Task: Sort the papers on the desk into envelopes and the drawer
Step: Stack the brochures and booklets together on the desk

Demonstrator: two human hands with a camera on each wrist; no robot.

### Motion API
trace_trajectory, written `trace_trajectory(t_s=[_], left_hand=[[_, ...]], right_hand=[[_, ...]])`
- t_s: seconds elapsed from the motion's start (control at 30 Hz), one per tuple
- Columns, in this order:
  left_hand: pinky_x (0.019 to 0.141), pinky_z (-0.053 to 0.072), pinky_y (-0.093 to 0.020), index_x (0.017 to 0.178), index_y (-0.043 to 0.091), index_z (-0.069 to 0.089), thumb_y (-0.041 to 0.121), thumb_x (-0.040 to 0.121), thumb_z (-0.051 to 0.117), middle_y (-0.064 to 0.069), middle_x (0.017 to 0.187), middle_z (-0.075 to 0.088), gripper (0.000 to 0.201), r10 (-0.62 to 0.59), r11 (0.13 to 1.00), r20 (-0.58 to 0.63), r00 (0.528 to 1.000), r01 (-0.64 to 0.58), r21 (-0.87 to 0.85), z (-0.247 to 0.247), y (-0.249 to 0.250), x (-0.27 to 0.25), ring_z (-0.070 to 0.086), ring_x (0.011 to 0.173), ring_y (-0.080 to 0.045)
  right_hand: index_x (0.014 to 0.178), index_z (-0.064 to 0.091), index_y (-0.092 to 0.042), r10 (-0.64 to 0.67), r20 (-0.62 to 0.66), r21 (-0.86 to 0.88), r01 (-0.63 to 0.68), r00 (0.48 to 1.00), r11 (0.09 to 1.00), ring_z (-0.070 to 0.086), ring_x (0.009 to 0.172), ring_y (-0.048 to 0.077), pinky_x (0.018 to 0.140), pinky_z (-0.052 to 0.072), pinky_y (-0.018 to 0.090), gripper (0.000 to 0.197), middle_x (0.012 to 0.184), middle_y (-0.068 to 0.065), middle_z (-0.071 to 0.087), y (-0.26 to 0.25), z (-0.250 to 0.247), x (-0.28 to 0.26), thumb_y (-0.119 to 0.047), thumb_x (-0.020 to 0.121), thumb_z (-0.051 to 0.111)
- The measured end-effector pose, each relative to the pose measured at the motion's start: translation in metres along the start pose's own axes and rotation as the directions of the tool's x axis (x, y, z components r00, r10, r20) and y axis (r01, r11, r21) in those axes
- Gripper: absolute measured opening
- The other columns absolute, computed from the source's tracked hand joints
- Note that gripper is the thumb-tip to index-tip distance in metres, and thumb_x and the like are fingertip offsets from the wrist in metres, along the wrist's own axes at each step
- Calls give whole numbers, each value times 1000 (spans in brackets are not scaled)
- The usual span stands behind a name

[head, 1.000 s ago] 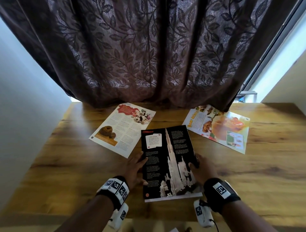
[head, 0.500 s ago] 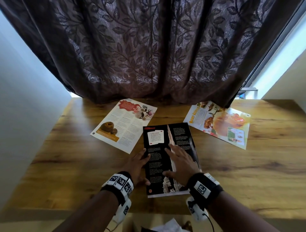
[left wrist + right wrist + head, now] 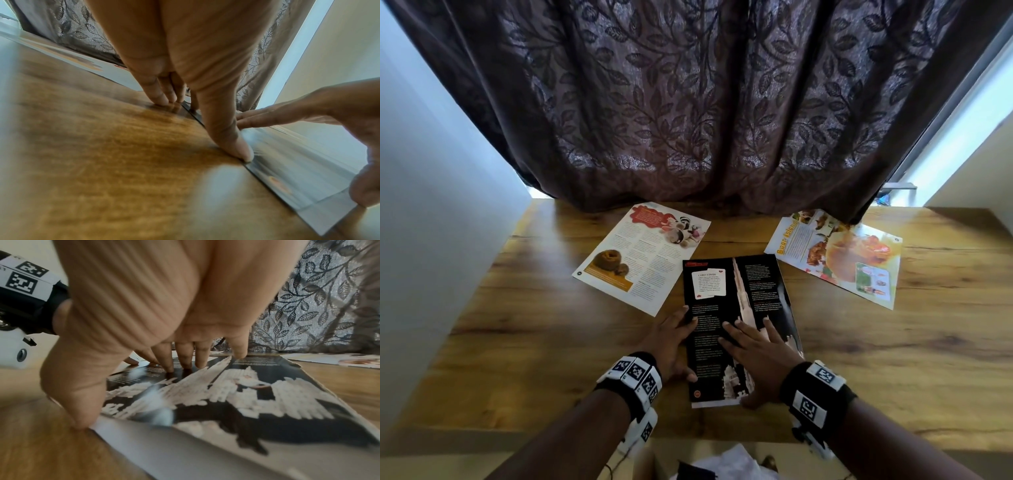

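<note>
Black page (image 3: 736,318) pinned: my right hand (image 3: 760,353) flat, fingers spread; left hand (image 3: 671,342) fingers straight squaring its edge for pickup.

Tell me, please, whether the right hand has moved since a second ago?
Yes. The right hand has come leftward from the black page's right edge onto its face, fingers spread flat.

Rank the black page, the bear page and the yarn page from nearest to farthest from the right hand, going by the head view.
1. Black page: centre of the desk, directly under the right hand.
2. Bear page: far right, by the curtain.
3. Yarn page: far left, beyond the black page; by a modest margin.
</note>
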State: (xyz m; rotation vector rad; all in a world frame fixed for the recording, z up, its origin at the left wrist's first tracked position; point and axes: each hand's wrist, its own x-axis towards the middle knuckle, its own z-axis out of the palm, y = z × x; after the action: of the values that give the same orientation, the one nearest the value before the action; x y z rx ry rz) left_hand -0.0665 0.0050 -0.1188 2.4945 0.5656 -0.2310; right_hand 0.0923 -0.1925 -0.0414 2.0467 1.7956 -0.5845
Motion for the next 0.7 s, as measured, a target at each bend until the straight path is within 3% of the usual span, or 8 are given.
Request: trace_trajectory(t_s=[0.23, 0.37, 0.5, 0.6, 0.7], left_hand=[[124, 5, -44, 153, 33, 25, 60, 56, 84, 12, 163, -7, 117, 32, 999, -15, 999, -32, -33, -9, 3, -10, -2, 151, -17], [124, 7, -44, 155, 30, 19, 64, 53, 83, 15, 160, -6, 125, 42, 999, -14, 999, -42, 0, -12, 9, -13, -1, 151, -14], [124, 3, -44, 156, 34, 2, 67, 56, 80, 11, 163, -11, 131, 36, 999, 33, 999, -37, 38, -15, 12, -15, -6, 151, -12], [120, -6, -36, 156, 34, 4, 66, 61, 79, 10, 163, -11, 125, 46, 996, 56, 997, -50, 68, -18, 14, -17, -7, 151, -14], [116, -7, -33, 156, 34, 8, 67, 61, 78, 10, 164, -9, 122, 42, 996, 48, 998, -46, 79, -19, 14, -16, -6, 151, -15]], right_hand=[[159, -4, -21, 16, 22, 13, -16, 1000, 1000, -8, 155, 28, 115, -6, 71, 113, 167, 8, -14, -9, -1, -7, -62, 82, 68], [159, -2, -21, 17, 19, 31, -18, 1000, 999, -8, 155, 27, 117, -4, 70, 108, 167, 9, -13, -12, -2, -10, -58, 85, 67], [159, -2, -21, 23, 32, 43, -24, 999, 999, -8, 155, 27, 118, -1, 68, 107, 167, 8, -13, -13, -4, -12, -56, 86, 67], [159, -4, -20, 9, 59, 44, -11, 998, 999, -11, 154, 28, 119, 4, 67, 111, 167, 9, -15, -14, -4, -12, -54, 84, 70], [159, -8, -20, -7, 95, 33, 4, 995, 999, -14, 153, 30, 119, 9, 67, 120, 165, 10, -20, -13, -1, -10, -53, 80, 75]])
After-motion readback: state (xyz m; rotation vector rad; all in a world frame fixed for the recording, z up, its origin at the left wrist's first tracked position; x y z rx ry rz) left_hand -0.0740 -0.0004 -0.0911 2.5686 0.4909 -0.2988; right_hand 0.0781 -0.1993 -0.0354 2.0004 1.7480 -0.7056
